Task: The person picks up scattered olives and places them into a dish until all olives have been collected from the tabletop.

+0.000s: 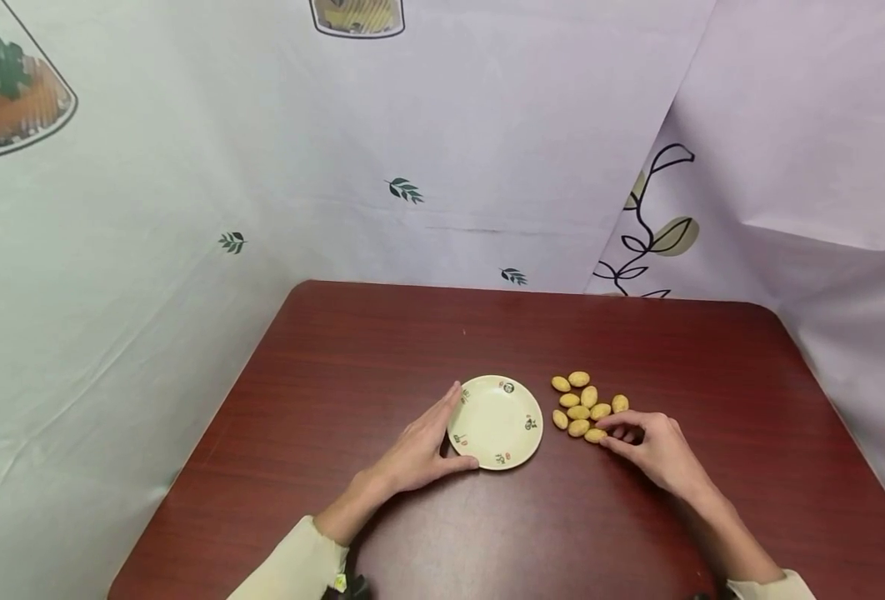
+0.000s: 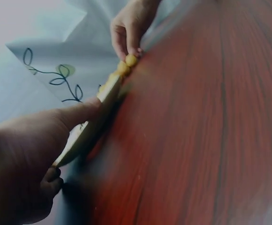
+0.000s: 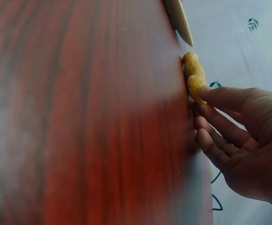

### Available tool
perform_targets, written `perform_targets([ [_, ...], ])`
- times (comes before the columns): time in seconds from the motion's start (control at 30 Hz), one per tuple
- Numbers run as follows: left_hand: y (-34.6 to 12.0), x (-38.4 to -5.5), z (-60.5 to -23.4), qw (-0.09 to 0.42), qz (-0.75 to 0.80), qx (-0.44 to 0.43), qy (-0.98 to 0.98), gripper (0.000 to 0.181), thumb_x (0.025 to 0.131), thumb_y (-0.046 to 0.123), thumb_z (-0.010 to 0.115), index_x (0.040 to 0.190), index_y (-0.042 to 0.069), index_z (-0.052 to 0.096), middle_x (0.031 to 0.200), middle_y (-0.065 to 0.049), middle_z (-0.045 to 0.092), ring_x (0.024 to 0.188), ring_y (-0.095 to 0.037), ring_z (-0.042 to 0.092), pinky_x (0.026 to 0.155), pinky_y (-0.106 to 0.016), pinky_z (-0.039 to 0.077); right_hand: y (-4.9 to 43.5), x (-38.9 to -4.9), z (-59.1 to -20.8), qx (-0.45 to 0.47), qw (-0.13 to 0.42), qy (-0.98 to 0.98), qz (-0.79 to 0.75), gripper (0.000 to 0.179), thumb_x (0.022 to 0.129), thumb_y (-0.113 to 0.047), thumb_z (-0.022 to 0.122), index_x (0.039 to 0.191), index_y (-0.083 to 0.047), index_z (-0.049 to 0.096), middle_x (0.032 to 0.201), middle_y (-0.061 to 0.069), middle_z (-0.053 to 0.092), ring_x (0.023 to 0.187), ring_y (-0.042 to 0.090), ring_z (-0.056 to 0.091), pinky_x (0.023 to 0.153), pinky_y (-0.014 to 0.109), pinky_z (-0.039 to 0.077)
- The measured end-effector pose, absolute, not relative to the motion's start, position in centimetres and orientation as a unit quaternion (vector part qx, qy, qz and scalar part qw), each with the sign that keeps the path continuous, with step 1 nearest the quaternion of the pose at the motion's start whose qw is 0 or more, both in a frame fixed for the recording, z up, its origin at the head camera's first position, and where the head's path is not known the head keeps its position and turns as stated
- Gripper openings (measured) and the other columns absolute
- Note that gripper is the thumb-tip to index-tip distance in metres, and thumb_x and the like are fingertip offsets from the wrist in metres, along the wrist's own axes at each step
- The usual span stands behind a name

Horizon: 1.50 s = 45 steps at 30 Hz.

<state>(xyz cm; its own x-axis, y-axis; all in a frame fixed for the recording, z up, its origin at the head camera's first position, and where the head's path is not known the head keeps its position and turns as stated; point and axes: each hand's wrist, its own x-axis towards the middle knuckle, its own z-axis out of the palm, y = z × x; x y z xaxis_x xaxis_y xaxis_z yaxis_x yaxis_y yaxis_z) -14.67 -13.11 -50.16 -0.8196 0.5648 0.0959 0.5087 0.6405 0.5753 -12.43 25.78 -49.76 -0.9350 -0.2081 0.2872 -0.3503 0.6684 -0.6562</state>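
A round cream plate (image 1: 493,423) with small printed motifs lies on the table. My left hand (image 1: 420,450) holds its left side, index fingertip at the upper rim and thumb at the lower rim. In the left wrist view, the thumb reaches along the edge of the plate (image 2: 72,146). Right of the plate, several yellow oval pieces (image 1: 578,412) with a rough surface lie in a loose cluster. With thumb and index finger, my right hand (image 1: 656,450) pinches the nearest yellow oval piece (image 1: 595,436) at the cluster's lower edge; the other fingers curl loosely beneath.
The dark red wooden table (image 1: 337,358) has rounded far corners. Behind it and at both sides hangs a pale sheet (image 1: 472,150) printed with leaves and food drawings. The gap between plate and cluster is narrow.
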Motion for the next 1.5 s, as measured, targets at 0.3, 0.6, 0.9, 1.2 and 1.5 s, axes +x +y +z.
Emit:
perform_targets([
  [0.3,-13.0,-16.1,-50.5,0.029,0.262,0.333,0.906,0.125,0.085,0.061,0.085,0.168,-0.002,0.016,0.176,-0.018,0.016,0.161,-0.025,0.019,0.124,-0.049,0.031,25.7,-12.5,-49.5,0.167,0.079,-0.909,0.373,0.021,0.081,-0.003,0.091,0.097,-0.013,0.083,0.080,-0.012,0.068,0.070,0.001,0.060,0.061,0.022,0.052],
  [0.6,-12.8,-17.2,-50.8,0.025,0.241,0.343,0.907,0.130,0.080,0.066,0.086,0.169,0.001,0.016,0.175,-0.016,0.021,0.160,-0.027,0.024,0.122,-0.051,0.034,25.8,-12.4,-49.4,0.180,0.071,-0.904,0.381,0.019,0.083,-0.005,0.091,0.096,-0.014,0.081,0.078,-0.013,0.064,0.068,0.001,0.056,0.059,0.022,0.048],
  [0.9,-12.5,-17.9,-50.8,0.019,0.239,0.343,0.908,0.130,0.079,0.068,0.085,0.170,0.004,0.017,0.175,-0.012,0.024,0.159,-0.027,0.028,0.119,-0.053,0.039,26.6,-12.7,-48.5,0.175,0.070,-0.906,0.379,0.020,0.083,-0.001,0.088,0.098,-0.013,0.080,0.078,-0.011,0.064,0.068,0.003,0.057,0.059,0.022,0.049],
  [1.2,-12.3,-18.7,-51.0,0.023,0.231,0.343,0.910,0.131,0.079,0.070,0.083,0.171,0.005,0.015,0.176,-0.011,0.023,0.159,-0.026,0.026,0.118,-0.055,0.040,27.1,-14.5,-46.5,0.166,0.089,-0.898,0.397,0.023,0.085,0.002,0.087,0.102,-0.012,0.080,0.080,-0.006,0.070,0.071,0.006,0.063,0.062,0.019,0.052],
  [1.5,-12.1,-19.1,-50.9,0.024,0.226,0.342,0.912,0.131,0.080,0.071,0.082,0.171,0.005,0.014,0.176,-0.011,0.022,0.159,-0.027,0.026,0.118,-0.053,0.040,25.9,-17.1,-46.3,0.163,0.103,-0.870,0.453,0.020,0.087,0.001,0.086,0.106,-0.004,0.081,0.086,0.006,0.077,0.071,0.011,0.068,0.059,0.019,0.053],
])
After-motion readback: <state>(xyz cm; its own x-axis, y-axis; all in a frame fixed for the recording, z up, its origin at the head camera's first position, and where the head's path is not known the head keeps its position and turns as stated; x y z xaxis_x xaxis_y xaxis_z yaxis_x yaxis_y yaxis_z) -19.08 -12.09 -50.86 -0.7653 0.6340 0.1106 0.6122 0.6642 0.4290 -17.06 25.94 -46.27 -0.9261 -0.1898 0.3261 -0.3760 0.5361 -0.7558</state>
